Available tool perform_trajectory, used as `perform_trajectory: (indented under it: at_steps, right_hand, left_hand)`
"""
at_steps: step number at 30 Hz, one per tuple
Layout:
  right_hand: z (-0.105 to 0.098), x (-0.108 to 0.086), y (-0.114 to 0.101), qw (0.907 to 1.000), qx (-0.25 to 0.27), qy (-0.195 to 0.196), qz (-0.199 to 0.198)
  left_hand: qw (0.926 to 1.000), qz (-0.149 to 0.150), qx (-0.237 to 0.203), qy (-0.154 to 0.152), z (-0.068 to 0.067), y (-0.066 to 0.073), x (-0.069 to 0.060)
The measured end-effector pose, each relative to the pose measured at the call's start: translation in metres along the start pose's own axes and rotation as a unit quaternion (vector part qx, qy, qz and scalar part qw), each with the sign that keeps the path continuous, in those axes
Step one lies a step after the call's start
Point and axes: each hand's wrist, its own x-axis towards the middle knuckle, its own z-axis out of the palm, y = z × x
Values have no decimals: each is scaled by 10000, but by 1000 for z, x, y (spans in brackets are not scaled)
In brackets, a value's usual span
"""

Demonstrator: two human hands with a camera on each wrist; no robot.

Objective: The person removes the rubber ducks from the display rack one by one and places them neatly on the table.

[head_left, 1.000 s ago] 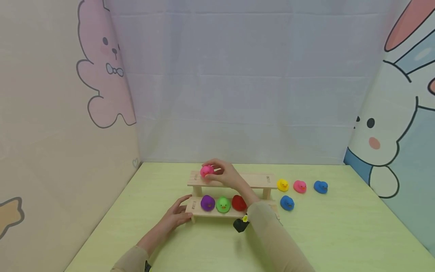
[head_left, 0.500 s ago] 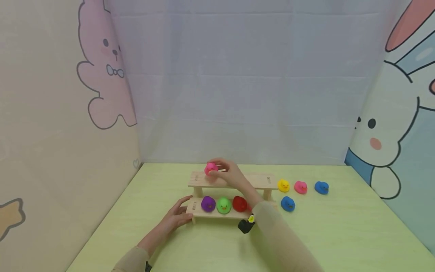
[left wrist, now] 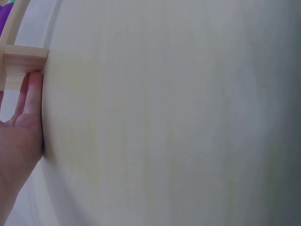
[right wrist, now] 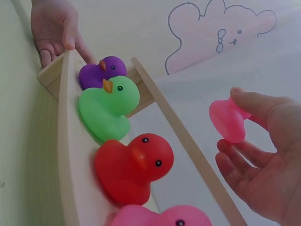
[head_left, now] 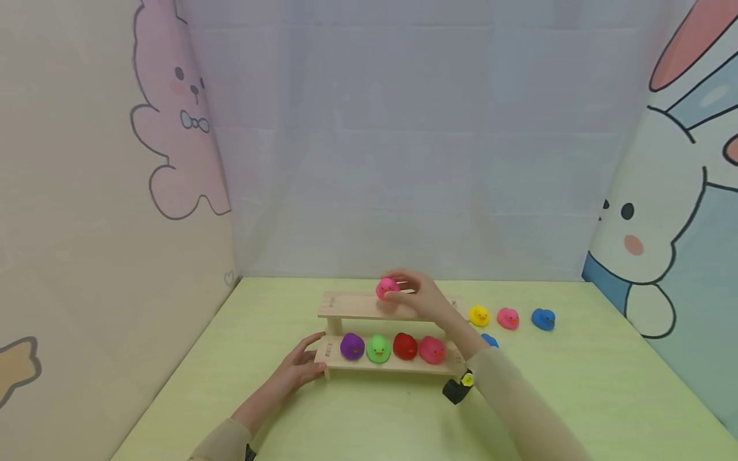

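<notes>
Left grip (left wrist: 21,143) against wooden shelf (left wrist: 26,57)

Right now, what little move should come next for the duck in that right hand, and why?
Probably lower the pink duck onto the upper shelf: the right hand pinches it, seemingly just above that board, and four ducks already line the lower shelf.

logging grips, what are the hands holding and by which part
The right hand pinches a pink duck between thumb and fingers; head or body is unclear. The left hand grips the lower shelf by its left end.
</notes>
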Motion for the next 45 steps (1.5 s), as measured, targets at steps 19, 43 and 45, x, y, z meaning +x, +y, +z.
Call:
perform_trajectory:
  at_steps: [19,43,45]
  right_hand:
    - [-55,-76,7,9946,-72,839,-607]
    - [-125,-146,50,9775,-1099,1526,-959]
    - [-129,-150,55,9766,-1200,1525,-922]
  left_hand:
    - [10000,17,-59,-31,2,-3,-2]
    - [10000,33,-27,24,2,-5,2]
    - [10000,53,-44,-1,2,-5,2]
